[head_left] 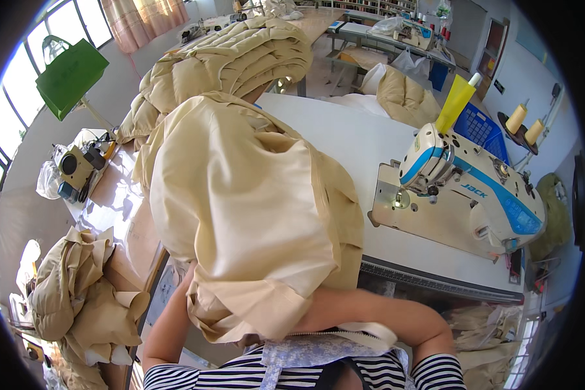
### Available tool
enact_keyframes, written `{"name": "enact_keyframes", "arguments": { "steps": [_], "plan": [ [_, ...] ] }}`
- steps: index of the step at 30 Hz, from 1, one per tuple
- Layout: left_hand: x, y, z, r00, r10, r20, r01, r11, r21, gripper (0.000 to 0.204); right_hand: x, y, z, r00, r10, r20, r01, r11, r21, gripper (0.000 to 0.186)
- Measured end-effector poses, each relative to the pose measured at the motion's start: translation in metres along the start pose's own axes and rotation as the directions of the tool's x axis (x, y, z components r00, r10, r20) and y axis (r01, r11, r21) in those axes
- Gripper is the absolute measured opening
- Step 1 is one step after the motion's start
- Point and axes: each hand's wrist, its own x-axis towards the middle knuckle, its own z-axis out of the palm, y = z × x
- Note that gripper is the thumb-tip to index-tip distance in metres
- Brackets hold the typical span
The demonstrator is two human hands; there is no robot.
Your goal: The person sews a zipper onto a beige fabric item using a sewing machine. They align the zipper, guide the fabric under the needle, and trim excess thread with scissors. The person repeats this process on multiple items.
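Beige cloth [253, 188], big & loose, fills the middle of the head view: it's bunched right in front of you, over the near edge of the white counter [354, 156], L of the machine [491, 185]. Your L arm [171, 318] goes up under its L side & your R arm [383, 315] reaches across into the lower folds, so L hand & R hand are both covered; can't tell if either grip is open or closed on fabric.

Prob. you're working the layers from underneath, so go by feel: separate each layer b4 you pull. Pull slow & even, b/c a tug on one side could twist the rest. The zip [344, 335] runs just below your R arm, next to the apron [299, 354]; watch it doesn't snag there. The far end lies right by the padded pile [240, 58], so lift rather than drag, or the pile might shift. Cloth & machine are apart; swing the bulk L, away from the needle side, if you need more room.
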Motion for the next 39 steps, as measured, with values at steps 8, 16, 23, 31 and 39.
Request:
{"name": "enact_keyframes", "arguments": {
  "steps": [8,16,23,31,39],
  "plan": [
    [-0.105,-0.043,-0.032,0.985,-0.159,-0.063,0.170,0.950,0.263,0.060,0.012,0.132,-0.247,0.441,0.085,-0.894,-0.530,0.828,-0.182,0.048],
    [-0.167,0.112,-0.114,0.906,0.291,-0.309,0.019,0.699,0.715,0.056,0.129,0.111,-0.129,0.793,0.236,-0.561,0.099,0.860,0.501,0.029],
    [-0.173,0.458,-0.179,0.165,0.985,-0.051,-0.074,0.063,0.995,0.053,0.093,-0.108,-0.274,0.029,-0.542,-0.840,0.579,0.694,-0.428,0.035],
    [-0.096,0.490,-0.242,0.374,0.924,-0.078,0.771,-0.263,0.580,0.059,0.039,-0.018,-0.034,0.706,-0.400,-0.585,-0.112,0.753,-0.649,0.045],
    [0.077,0.319,0.072,0.406,0.799,0.444,-0.212,-0.390,0.896,0.038,0.074,0.172,0.124,0.944,-0.075,-0.322,0.089,0.996,0.028,0.043]
  ]
}}
